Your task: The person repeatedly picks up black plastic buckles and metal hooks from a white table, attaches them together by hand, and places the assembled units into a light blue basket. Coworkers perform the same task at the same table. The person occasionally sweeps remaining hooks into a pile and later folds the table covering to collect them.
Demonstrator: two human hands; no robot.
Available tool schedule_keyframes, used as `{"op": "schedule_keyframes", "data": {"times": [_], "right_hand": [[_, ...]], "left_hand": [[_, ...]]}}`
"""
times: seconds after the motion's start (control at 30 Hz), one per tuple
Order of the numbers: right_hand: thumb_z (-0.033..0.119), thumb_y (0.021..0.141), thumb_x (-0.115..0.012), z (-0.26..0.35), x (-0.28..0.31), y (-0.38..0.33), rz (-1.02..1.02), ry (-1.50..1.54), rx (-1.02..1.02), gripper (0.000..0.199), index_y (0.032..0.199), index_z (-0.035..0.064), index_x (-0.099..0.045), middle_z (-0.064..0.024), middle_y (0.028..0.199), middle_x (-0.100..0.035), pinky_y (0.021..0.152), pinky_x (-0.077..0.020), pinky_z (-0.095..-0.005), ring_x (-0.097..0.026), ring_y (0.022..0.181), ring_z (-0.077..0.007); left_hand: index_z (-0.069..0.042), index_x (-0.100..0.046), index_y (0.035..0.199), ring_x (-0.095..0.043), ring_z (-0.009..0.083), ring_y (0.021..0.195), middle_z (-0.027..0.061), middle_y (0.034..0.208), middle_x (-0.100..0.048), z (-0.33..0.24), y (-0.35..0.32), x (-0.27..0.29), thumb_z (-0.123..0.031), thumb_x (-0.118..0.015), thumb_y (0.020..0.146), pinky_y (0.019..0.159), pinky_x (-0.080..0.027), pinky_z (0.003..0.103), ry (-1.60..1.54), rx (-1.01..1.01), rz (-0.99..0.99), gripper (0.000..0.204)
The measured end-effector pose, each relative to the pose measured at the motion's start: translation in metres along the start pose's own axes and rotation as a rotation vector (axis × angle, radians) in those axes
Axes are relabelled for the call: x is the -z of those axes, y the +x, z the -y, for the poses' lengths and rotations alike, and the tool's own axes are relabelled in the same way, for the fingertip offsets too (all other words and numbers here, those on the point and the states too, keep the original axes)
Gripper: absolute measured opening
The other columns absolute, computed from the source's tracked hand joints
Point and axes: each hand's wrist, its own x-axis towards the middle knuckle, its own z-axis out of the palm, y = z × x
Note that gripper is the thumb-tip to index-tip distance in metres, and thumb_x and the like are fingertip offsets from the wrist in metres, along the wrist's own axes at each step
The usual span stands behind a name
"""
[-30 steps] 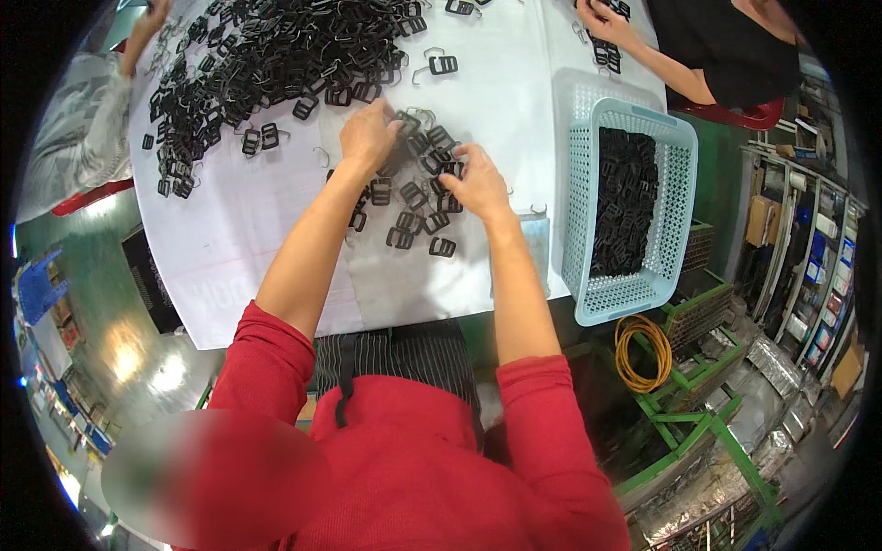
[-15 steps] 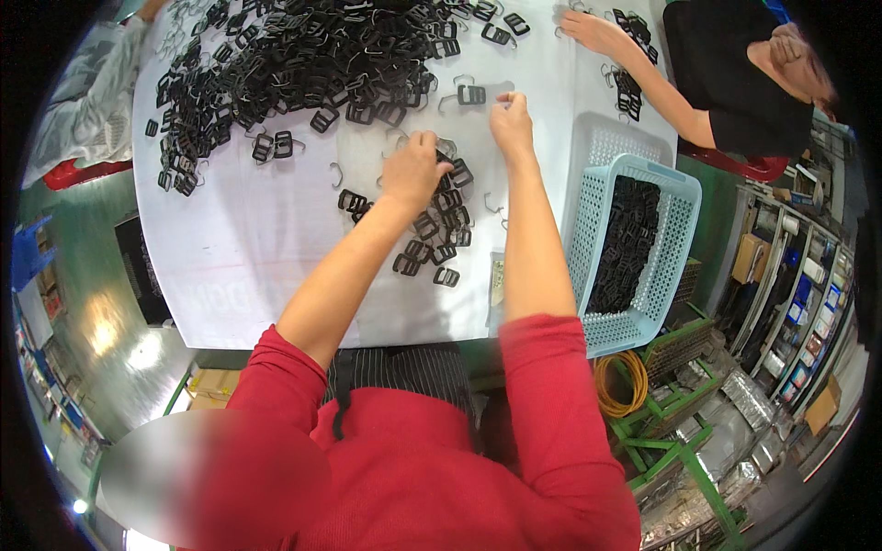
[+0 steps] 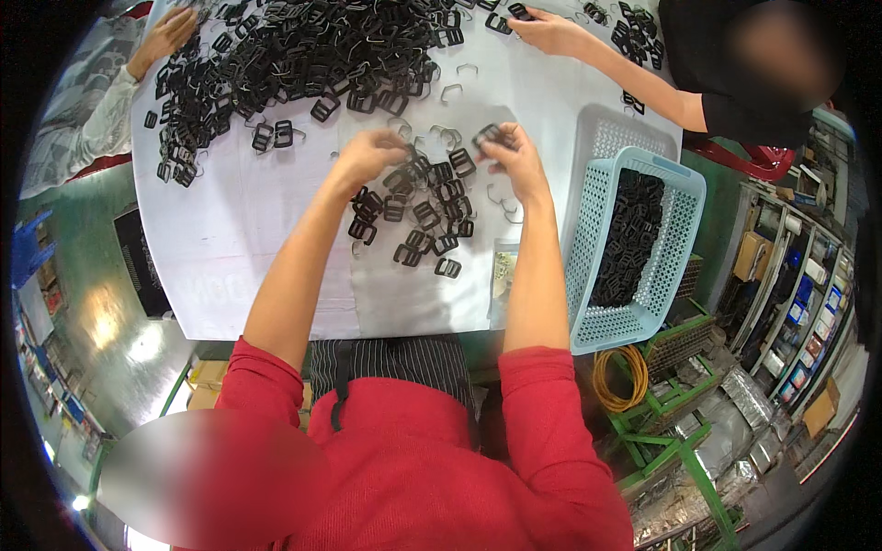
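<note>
Between the fingertips of my right hand (image 3: 520, 163) is a black slotted buckle (image 3: 487, 139), held just above the white table. My left hand (image 3: 369, 156) is at the upper left edge of a small group of black buckles (image 3: 425, 216). Its fingers are smeared by motion, so whether they hold anything does not show. Thin bent wire hooks (image 3: 450, 92) lie loose beyond the group, and a few more are beside my right wrist. A large heap of black buckles (image 3: 303, 64) with wire hooks covers the far left of the table.
A light blue perforated basket (image 3: 581, 275) with black buckles inside stands to the right. One co-worker's hand (image 3: 547, 35) holds a buckle at the far right; another person's hand (image 3: 167, 39) rests by the heap's left side. Shelves (image 3: 799, 303) stand further right.
My right hand has come nearer and now holds a buckle; the lone buckle near it has left the table. My left hand has moved left. The right co-worker's hand has shifted left.
</note>
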Motion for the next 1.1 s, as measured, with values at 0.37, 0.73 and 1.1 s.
{"op": "schedule_keyframes", "data": {"times": [0.37,0.73,1.1], "right_hand": [[0.02,0.07,-0.074,-0.011,-0.026,-0.018,-0.16,-1.103,0.23,0.031,0.095,0.0102,-0.059,-0.0108,0.095,-0.063,0.074,-0.0467,-0.0399,-0.061,0.089,-0.0297],[0.023,0.071,-0.073,0.001,0.118,-0.169,-0.889,-0.721,0.204,0.032,0.093,0.0042,-0.059,-0.0129,0.087,-0.063,0.077,-0.0453,-0.037,-0.06,0.085,-0.0307],[0.014,0.084,-0.062,0.021,0.003,-0.154,-0.193,0.024,0.187,0.024,0.102,-0.0023,-0.061,-0.0104,0.084,-0.066,0.064,-0.049,-0.0272,-0.062,0.07,-0.0159]], "left_hand": [[-0.012,-0.066,0.101,-0.03,0.0005,0.047,-0.0056,0.074,-0.058,-0.018,-0.021,0.014,-0.024,-0.064,0.083,0.043,-0.027,0.018,-0.233,0.184,0.094,0.022],[-0.004,-0.061,0.106,-0.031,0.0016,0.049,-0.0026,0.077,-0.053,-0.038,-0.036,-0.024,-0.025,-0.059,0.088,0.045,-0.025,0.018,-0.363,0.159,0.285,0.028],[-0.003,-0.057,0.099,-0.032,0.0014,0.048,-0.0067,0.065,-0.041,-0.081,-0.071,-0.077,-0.019,-0.055,0.091,0.043,-0.023,0.019,-0.615,0.13,0.598,0.018]]}}
